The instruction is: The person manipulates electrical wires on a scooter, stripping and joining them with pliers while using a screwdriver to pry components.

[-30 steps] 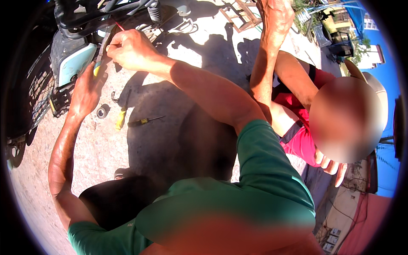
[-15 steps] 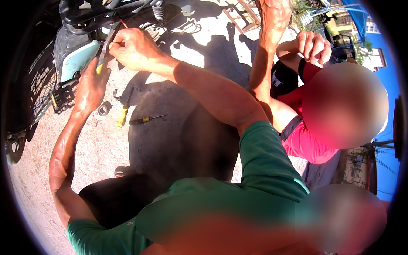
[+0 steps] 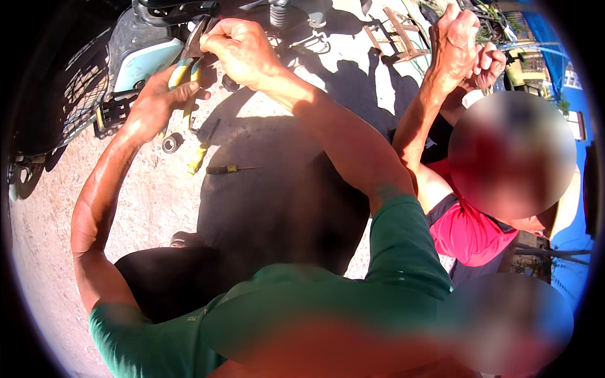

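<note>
Yellow-handled pliers [image 3: 195,70] in left fingers [image 3: 183,92]

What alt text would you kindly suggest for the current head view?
A person's left hand holds yellow-handled pliers with spread handles, while the right hand is beside their metal head, near a pale blue vehicle panel. Two screwdrivers and a dark ring-shaped roll lie on the ground; a co-worker in red is at the right.

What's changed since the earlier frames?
The left hand keeps hold of the pliers, but their handles have spread apart. A co-worker's farther hand has come up beside their other, raised hand. The right hand stays pinched by the pliers' head; two screwdrivers and a grey ring lie unmoved.
</note>
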{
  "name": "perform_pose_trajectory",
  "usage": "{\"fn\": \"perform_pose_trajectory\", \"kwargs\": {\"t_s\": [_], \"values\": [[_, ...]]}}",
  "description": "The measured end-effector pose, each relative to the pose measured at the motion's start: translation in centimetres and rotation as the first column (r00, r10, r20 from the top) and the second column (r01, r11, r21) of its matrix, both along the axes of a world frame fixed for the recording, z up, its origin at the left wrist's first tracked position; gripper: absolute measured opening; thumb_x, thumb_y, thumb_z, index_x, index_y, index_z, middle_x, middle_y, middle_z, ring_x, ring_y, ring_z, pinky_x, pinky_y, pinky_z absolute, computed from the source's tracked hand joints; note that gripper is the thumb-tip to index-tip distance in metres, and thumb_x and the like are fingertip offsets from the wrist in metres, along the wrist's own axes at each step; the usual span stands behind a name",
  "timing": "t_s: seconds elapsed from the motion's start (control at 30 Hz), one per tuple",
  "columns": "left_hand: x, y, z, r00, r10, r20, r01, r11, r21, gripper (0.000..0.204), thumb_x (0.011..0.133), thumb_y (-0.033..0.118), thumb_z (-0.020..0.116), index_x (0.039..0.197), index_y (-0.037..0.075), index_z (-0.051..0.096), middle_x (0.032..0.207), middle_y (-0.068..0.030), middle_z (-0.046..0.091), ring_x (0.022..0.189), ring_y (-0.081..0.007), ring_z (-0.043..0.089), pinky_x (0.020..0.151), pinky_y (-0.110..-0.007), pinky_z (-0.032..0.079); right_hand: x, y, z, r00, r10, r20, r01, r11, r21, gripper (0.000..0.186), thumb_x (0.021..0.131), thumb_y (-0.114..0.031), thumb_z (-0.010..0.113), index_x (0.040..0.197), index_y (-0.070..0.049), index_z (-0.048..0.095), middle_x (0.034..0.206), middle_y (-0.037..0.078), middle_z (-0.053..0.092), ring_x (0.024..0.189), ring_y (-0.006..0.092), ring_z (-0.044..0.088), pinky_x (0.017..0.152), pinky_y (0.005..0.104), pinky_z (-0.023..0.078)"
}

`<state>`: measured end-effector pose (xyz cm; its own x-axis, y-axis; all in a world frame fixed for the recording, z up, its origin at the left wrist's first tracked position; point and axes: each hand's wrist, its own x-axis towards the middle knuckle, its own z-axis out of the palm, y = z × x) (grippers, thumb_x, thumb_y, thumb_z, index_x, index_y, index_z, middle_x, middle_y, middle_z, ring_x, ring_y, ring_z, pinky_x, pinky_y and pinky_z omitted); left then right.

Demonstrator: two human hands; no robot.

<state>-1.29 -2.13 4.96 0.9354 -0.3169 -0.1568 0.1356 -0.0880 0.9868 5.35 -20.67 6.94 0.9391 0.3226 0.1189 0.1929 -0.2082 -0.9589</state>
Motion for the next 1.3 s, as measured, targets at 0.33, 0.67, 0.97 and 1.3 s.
{"fn": "perform_pose_trajectory", "kwargs": {"t_s": [0.33, 0.67, 0.97, 1.3], "values": [[0.7, 0.9, -0.9, 0.992, -0.103, 0.072, 0.087, 0.976, 0.202, 0.041, 0.098, 0.024, 0.059, 0.133, 0.003, 0.052, 0.119, -0.0122, 0.065, 0.109, -0.0185, 0.062, 0.091, -0.035, 0.05, -0.1, -0.9, 0.5, 0.964, 0.095, -0.25, -0.059, 0.987, 0.148, 0.019, 0.093, -0.018, 0.061, 0.09, 0.0, 0.067, 0.066, -0.007, 0.048, 0.056, 0.0019, 0.038, 0.05, 0.021, 0.03], [0.6, -0.1, -2.3, 0.79, -0.055, 0.61, -0.339, 0.791, 0.51, 0.048, 0.093, 0.015, 0.062, 0.138, 0.005, 0.047, 0.112, -0.0247, 0.061, 0.101, -0.0412, 0.061, 0.085, -0.047, 0.051, 0.3, -2.0, 2.1, 0.941, 0.163, -0.295, -0.185, 0.982, -0.048, 0.028, 0.096, -0.021, 0.055, 0.098, 0.004, 0.068, 0.069, -0.003, 0.049, 0.063, 0.005, 0.043, 0.059, 0.0206, 0.036], [1.0, -0.6, -1.3, 0.8, -0.069, 0.596, -0.332, 0.775, 0.537, 0.052, 0.092, 0.014, 0.061, 0.14, 0.003, 0.043, 0.122, -0.0284, 0.058, 0.109, -0.0447, 0.059, 0.09, -0.05, 0.049, 0.7, -2.5, 0.7, 0.962, 0.159, -0.223, -0.15, 0.987, 0.059, 0.018, 0.099, -0.017, 0.058, 0.1, 0.001, 0.065, 0.076, 0.001, 0.058, 0.062, 0.0062, 0.048, 0.058, 0.0208, 0.041], [0.9, -0.4, -0.9, 0.856, -0.096, 0.508, -0.266, 0.761, 0.591, 0.052, 0.093, 0.015, 0.06, 0.14, 0.001, 0.042, 0.119, -0.0299, 0.059, 0.105, -0.0463, 0.06, 0.086, -0.051, 0.05, -0.2, -1.6, 1.0, 0.996, -0.007, -0.084, -0.009, 0.983, -0.186, 0.016, 0.097, -0.016, 0.062, 0.098, -0.001, 0.066, 0.072, 0.002, 0.062, 0.057, 0.0064, 0.052, 0.053, 0.025, 0.043]]}}
